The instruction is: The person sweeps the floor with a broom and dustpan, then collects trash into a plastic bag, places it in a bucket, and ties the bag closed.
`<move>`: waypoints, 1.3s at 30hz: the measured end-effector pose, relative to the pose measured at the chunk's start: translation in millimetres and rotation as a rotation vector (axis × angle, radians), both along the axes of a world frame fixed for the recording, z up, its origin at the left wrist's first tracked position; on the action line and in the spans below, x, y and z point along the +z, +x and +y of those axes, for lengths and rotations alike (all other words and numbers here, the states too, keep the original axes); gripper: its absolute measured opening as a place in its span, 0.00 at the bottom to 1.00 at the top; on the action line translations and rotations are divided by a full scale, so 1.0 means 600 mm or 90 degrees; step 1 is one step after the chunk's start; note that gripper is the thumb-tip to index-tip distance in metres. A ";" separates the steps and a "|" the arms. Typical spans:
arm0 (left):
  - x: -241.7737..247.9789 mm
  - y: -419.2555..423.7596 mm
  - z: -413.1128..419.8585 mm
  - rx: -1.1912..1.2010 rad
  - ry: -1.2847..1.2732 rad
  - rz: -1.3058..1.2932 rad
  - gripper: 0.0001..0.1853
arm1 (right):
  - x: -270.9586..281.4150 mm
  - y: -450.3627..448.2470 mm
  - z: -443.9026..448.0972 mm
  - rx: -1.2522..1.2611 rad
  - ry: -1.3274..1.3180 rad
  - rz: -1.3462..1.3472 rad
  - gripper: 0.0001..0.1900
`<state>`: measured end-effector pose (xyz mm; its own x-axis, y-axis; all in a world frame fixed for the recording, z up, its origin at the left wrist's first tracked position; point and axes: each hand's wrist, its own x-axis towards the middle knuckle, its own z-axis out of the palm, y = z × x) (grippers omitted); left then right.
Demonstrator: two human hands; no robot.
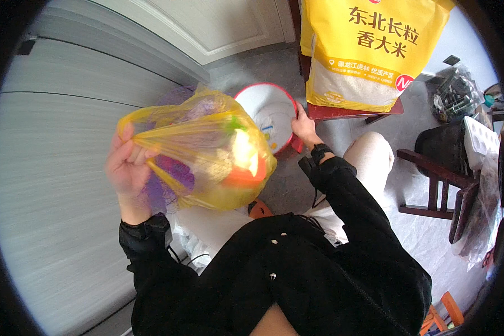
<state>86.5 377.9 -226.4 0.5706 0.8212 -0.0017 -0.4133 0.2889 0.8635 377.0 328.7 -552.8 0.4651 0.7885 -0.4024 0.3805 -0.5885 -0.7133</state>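
Note:
My left hand grips the gathered top of a yellow translucent plastic bag and holds it up in front of the grey panels. Through its film show white, orange and green contents, too blurred to name. Purple plastic film hangs behind and below the bag near my wrist. With my right hand I hold the red rim of a round white bin. A few small coloured scraps lie at the bottom of the bin. The bag covers part of the bin's left side.
A large yellow rice bag stands on a dark red wooden stool, close beyond my right hand. Grey panels line the left side. At right are a dark wooden chair, a black container and a clear bag of items.

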 end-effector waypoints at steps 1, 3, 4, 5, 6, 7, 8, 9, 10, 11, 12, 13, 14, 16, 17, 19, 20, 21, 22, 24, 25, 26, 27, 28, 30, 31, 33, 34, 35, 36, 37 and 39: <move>0.007 -0.008 -0.002 0.053 0.013 0.057 0.17 | -0.005 -0.003 0.006 -0.036 0.027 0.018 0.33; 0.021 -0.028 -0.009 0.030 0.029 0.070 0.16 | -0.017 -0.017 0.026 -0.117 0.069 0.045 0.33; 0.021 -0.036 -0.015 0.122 0.038 0.143 0.16 | -0.024 -0.021 0.040 -0.112 0.058 0.042 0.36; 0.021 -0.043 -0.021 0.171 0.046 0.179 0.17 | -0.030 -0.026 0.054 -0.115 0.048 0.047 0.38; 0.021 -0.049 -0.025 0.181 0.041 0.186 0.16 | -0.036 -0.032 0.069 -0.117 0.041 0.049 0.39; 0.017 -0.054 -0.030 0.190 0.037 0.193 0.16 | -0.042 -0.036 0.081 -0.118 0.030 0.052 0.41; 0.011 -0.056 -0.035 0.161 0.020 0.174 0.15 | -0.048 -0.042 0.089 -0.103 0.044 0.020 0.44; 0.003 -0.057 -0.039 0.123 -0.017 0.122 0.14 | -0.052 -0.041 0.095 -0.101 0.056 0.101 0.43; -0.010 -0.054 -0.045 0.120 -0.019 0.130 0.16 | -0.055 -0.041 0.095 -0.099 0.049 0.187 0.42; -0.026 -0.050 -0.052 0.107 -0.041 0.105 0.18 | -0.054 -0.038 0.094 -0.096 0.041 0.272 0.41; -0.042 -0.045 -0.059 0.051 -0.061 0.046 0.20 | -0.049 -0.033 0.088 -0.089 0.058 0.338 0.39; -0.057 -0.039 -0.066 0.082 -0.095 0.075 0.15 | -0.041 -0.027 0.076 -0.082 0.072 0.403 0.38; -0.075 -0.030 -0.073 0.069 -0.127 0.069 0.10 | -0.027 -0.024 0.064 -0.091 0.060 0.453 0.36; -0.110 -0.011 -0.089 0.052 -0.175 0.047 0.07 | 0.017 -0.004 0.040 0.011 0.006 0.450 0.33; -0.128 -0.002 -0.100 0.052 -0.191 0.029 0.08 | 0.046 0.005 0.026 0.056 -0.037 0.439 0.31; -0.158 0.014 -0.118 0.036 -0.230 -0.017 0.07 | 0.109 0.004 -0.015 0.205 0.127 0.318 0.32; -0.171 0.020 -0.127 0.020 -0.251 -0.046 0.07 | 0.141 0.004 -0.040 0.279 0.210 0.261 0.33; -0.185 0.027 -0.134 0.006 -0.279 -0.080 0.06 | 0.172 0.001 -0.062 0.363 0.318 0.207 0.35; -0.198 0.034 -0.138 -0.018 -0.260 -0.110 0.06 | 0.198 -0.005 -0.079 0.440 0.352 0.133 0.37; -0.224 0.050 -0.154 -0.005 -0.281 -0.091 0.06 | 0.234 -0.025 -0.102 0.578 0.430 0.066 0.43; -0.236 0.059 -0.159 0.002 -0.294 -0.087 0.05 | 0.242 -0.040 -0.109 0.619 0.439 0.027 0.47; -0.247 0.067 -0.162 -0.014 -0.281 -0.104 0.05 | 0.246 -0.054 -0.116 0.636 0.403 0.010 0.49; -0.259 0.077 -0.165 -0.006 -0.281 -0.088 0.05 | 0.246 -0.065 -0.122 0.658 0.369 -0.010 0.51; -0.270 0.087 -0.168 0.002 -0.283 -0.072 0.05 | 0.242 -0.074 -0.126 0.671 0.281 -0.028 0.52; -0.288 0.103 -0.174 0.024 -0.292 -0.028 0.05 | 0.229 -0.080 -0.136 0.671 0.280 -0.040 0.52; -0.296 0.109 -0.178 0.026 -0.281 -0.042 0.05 | 0.220 -0.079 -0.140 0.677 0.223 -0.062 0.51; -0.310 0.120 -0.185 0.021 -0.274 -0.058 0.05 | 0.200 -0.071 -0.145 0.632 0.293 -0.064 0.49; -0.318 0.125 -0.185 0.003 -0.267 -0.083 0.05 | 0.190 -0.062 -0.147 0.623 0.295 -0.064 0.48; -0.328 0.130 -0.185 0.004 -0.286 -0.080 0.05 | 0.179 -0.055 -0.149 0.614 0.305 -0.070 0.48; -0.339 0.137 -0.182 0.004 -0.304 -0.083 0.05 | 0.168 -0.048 -0.150 0.596 0.298 -0.066 0.47; -0.352 0.145 -0.175 0.001 -0.317 -0.107 0.05 | 0.156 -0.042 -0.144 0.585 0.292 -0.059 0.47; -0.383 0.161 -0.145 -0.008 -0.296 -0.024 0.04 | 0.132 -0.036 -0.132 0.560 0.261 -0.041 0.46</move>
